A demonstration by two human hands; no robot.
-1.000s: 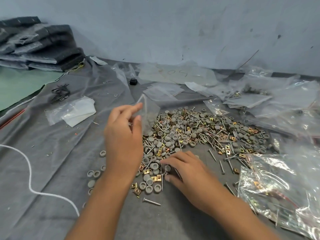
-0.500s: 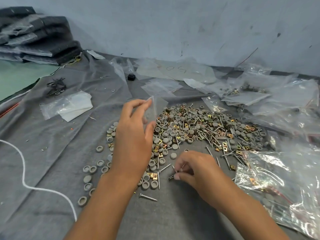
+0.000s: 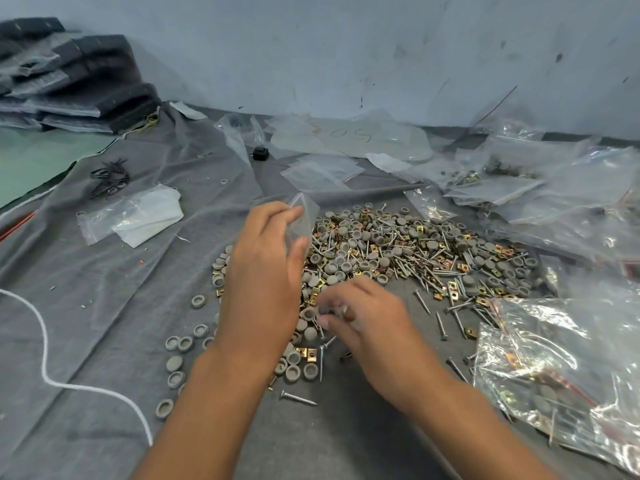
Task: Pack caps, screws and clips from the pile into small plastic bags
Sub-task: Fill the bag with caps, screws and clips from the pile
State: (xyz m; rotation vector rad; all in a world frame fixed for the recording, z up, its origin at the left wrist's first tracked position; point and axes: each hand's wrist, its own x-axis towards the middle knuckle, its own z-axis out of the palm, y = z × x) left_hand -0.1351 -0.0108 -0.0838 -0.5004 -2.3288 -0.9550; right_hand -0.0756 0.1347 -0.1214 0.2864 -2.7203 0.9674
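1. Left hand [image 3: 263, 282] pinches a small clear bag [image 3: 304, 220] between thumb and fingers, held up over the pile's [image 3: 415, 258] near-left edge;
2. Right hand [image 3: 374, 327], blurred, curls its fingers round small parts just beside it; which parts I cannot tell;
3. A filled bag [image 3: 568, 368] lies to the right on the grey cloth [image 3: 104, 341].

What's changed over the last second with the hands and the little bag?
The right hand lifted off the pile, pinched up small parts and now carries them toward the small plastic bag; blur hides exactly which. The left hand keeps holding that bag above the pile. The filled bags at right stayed put.
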